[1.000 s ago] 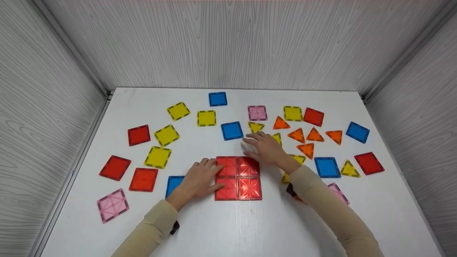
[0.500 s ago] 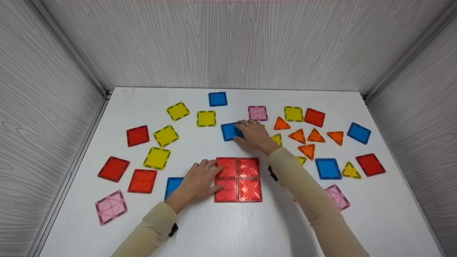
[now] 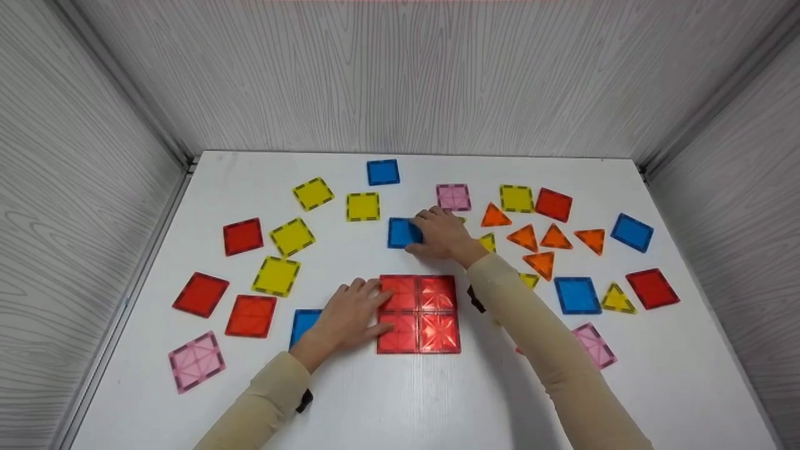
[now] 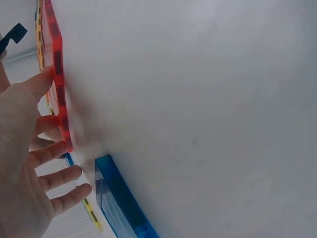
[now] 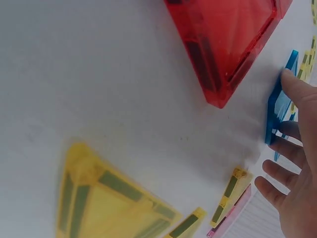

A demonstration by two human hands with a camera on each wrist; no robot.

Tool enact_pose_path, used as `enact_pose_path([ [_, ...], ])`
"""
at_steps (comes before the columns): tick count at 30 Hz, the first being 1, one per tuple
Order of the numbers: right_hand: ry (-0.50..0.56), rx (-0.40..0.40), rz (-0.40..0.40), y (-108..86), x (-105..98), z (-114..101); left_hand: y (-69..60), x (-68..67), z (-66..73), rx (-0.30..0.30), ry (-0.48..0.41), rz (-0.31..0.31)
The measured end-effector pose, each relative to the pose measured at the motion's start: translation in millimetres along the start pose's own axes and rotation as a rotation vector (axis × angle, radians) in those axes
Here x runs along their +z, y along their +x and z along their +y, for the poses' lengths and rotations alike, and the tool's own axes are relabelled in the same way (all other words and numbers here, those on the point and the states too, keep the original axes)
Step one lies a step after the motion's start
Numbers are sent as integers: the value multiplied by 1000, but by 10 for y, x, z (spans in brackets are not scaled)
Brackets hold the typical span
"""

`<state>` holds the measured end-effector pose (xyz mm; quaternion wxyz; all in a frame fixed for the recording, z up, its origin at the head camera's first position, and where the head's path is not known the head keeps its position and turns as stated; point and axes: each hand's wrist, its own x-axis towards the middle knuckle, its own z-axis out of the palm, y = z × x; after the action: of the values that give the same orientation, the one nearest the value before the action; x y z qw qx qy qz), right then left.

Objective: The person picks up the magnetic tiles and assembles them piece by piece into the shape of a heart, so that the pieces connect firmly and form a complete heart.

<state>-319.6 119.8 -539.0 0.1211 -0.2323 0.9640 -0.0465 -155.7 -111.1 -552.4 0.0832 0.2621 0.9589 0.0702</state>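
Note:
Four-part red square block of magnetic tiles (image 3: 438,332) lies flat at the table's centre. My left hand (image 3: 347,314) rests at its left side, the thumb and fingertips touching the red tiles; the left wrist view shows them along the red edge (image 4: 58,62). Beyond the block, my right hand (image 3: 445,236) pinches a blue square magnetic tile (image 3: 400,233) by its edges. In the right wrist view, thumb and forefinger meet opposite ends of that blue tile (image 5: 280,104), which lies on or close to the table. The hand covers its right part.
Yellow squares (image 3: 276,275), red squares (image 3: 250,315) and a pink square (image 3: 196,361) lie at left. Orange triangles (image 3: 539,265), a yellow triangle (image 3: 618,298) and another blue square (image 3: 577,295) lie at right. One blue square (image 3: 305,325) sits partly under the left forearm.
My right hand has moved left and away from me onto the blue square tile. That tile has turned slightly, squarer to the red block. The left hand has stayed in place.

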Motion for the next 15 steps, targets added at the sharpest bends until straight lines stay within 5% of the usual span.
enact_pose_path([
  [15,196,3,113,-314,-51,115,-14,-9,8,8,51,17],
])
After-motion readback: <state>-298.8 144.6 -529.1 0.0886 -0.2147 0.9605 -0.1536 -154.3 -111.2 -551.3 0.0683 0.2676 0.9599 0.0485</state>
